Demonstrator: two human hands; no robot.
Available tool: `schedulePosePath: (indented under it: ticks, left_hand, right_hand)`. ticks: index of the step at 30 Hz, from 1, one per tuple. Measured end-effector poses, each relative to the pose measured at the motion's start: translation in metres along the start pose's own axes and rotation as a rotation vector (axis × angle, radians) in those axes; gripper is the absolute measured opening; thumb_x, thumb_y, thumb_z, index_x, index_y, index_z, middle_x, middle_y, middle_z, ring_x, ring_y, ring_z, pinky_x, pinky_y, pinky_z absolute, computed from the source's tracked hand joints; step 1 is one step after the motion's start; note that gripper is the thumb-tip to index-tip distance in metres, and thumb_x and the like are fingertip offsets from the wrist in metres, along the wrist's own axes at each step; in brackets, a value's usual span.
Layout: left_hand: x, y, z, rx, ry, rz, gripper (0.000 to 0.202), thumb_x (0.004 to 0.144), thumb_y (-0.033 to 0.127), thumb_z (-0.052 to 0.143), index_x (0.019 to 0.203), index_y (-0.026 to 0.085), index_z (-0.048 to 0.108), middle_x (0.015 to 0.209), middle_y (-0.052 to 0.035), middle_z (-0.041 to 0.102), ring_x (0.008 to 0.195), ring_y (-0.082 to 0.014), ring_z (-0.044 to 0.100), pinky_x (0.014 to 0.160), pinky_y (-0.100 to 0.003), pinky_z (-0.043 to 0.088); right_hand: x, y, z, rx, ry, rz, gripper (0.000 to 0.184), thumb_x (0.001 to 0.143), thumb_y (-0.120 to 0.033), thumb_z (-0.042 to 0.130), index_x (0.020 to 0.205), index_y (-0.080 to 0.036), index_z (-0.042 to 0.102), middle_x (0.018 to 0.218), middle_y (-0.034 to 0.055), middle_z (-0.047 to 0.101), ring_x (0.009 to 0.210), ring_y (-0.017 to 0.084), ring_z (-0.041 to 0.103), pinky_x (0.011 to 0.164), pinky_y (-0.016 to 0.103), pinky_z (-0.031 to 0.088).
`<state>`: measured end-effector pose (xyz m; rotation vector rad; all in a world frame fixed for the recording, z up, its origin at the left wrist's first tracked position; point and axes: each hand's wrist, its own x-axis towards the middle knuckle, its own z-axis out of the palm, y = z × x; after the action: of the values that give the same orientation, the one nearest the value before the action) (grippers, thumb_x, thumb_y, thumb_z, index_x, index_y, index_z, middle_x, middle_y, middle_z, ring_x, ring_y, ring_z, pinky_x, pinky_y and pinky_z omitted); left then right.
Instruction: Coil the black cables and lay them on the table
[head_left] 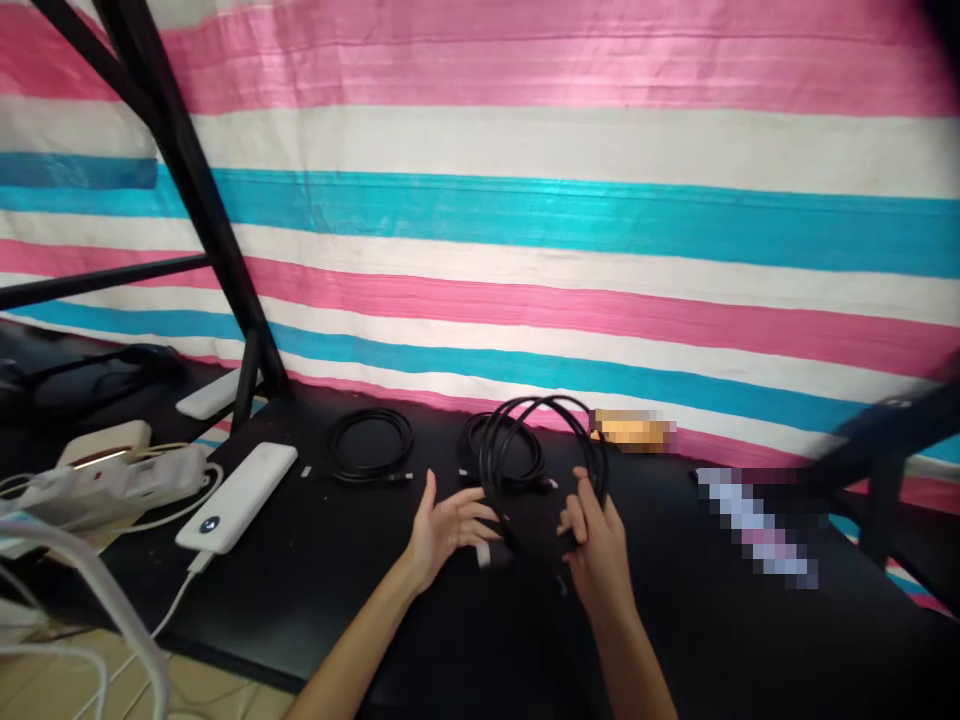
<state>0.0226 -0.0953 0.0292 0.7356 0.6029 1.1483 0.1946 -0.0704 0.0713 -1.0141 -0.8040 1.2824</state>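
My right hand (596, 530) grips a coiled black cable (487, 450), its loops raised above the black table. Beside the coil's left side, my left hand (454, 525) is open, thumb up and fingers stretched toward the loops; whether the fingertips touch them I cannot tell. A small white piece (483, 553) shows just below the left fingers. Behind the held loops lies a second coiled black cable (536, 450), partly hidden by them. Farther left on the table rests a third coiled black cable (411, 440) with its ends showing.
On the left of the black table (315, 590) lies a white power bank (238, 497) with a white cord plugged in. A white power strip (124, 485) and cords sit beyond it. Black frame bars (199, 215) rise at left; a striped sheet (525, 220) hangs behind.
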Motion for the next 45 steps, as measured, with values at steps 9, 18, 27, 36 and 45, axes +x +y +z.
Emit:
schedulePosePath:
  ticks: [9,18,27,36,45]
  left_hand:
    - [0.005,-0.015,0.002,0.290,0.181,0.083,0.074,0.069,0.076,0.040,0.107,0.012,0.045,0.048,-0.0041,0.059,0.038,-0.0192,0.057,0.037,-0.021,0.040]
    - [0.007,-0.027,0.006,0.476,0.317,0.200,0.043,0.074,0.051,0.059,0.093,0.015,0.047,0.035,0.0065,0.048,0.029,-0.0116,0.047,0.031,-0.015,0.033]
    - [0.006,-0.022,-0.003,0.556,0.481,0.279,0.039,0.068,0.048,0.068,0.079,0.016,0.048,0.030,0.0115,0.037,0.024,-0.0081,0.038,0.029,-0.015,0.031]
    - [0.005,-0.031,-0.003,0.604,0.502,0.317,0.038,0.064,0.040,0.073,0.078,0.015,0.048,0.041,0.0081,0.047,0.025,-0.0067,0.039,0.027,-0.015,0.028]
    - [0.006,-0.031,-0.001,0.585,0.480,0.316,0.037,0.064,0.039,0.073,0.077,0.015,0.048,0.041,0.0092,0.045,0.026,-0.0055,0.038,0.028,-0.014,0.027]
  right_hand:
    - [0.047,0.047,0.010,-0.168,-0.088,-0.013,0.048,0.075,-0.050,0.056,0.108,-0.016,0.053,0.046,-0.0115,0.036,0.028,0.002,0.022,0.028,0.016,0.035]
    - [0.053,0.059,-0.004,-0.417,-0.149,-0.038,0.042,0.076,-0.034,0.051,0.111,-0.011,0.053,0.050,-0.0040,0.055,0.026,0.005,0.039,0.027,0.015,0.033]
    - [0.044,0.063,0.006,-0.289,-0.307,0.091,0.054,0.073,-0.029,0.056,0.123,-0.016,0.041,0.064,-0.0019,0.063,0.032,0.007,0.047,0.031,0.017,0.039]
    - [0.035,0.050,0.009,-0.262,-0.418,0.169,0.055,0.080,-0.031,0.050,0.131,-0.021,0.031,0.070,0.0005,0.066,0.056,0.015,0.063,0.046,0.021,0.048]
    - [0.033,0.052,0.013,-0.304,-0.391,0.127,0.047,0.082,-0.031,0.041,0.127,-0.020,0.035,0.058,-0.0034,0.058,0.027,0.008,0.043,0.025,0.014,0.027]
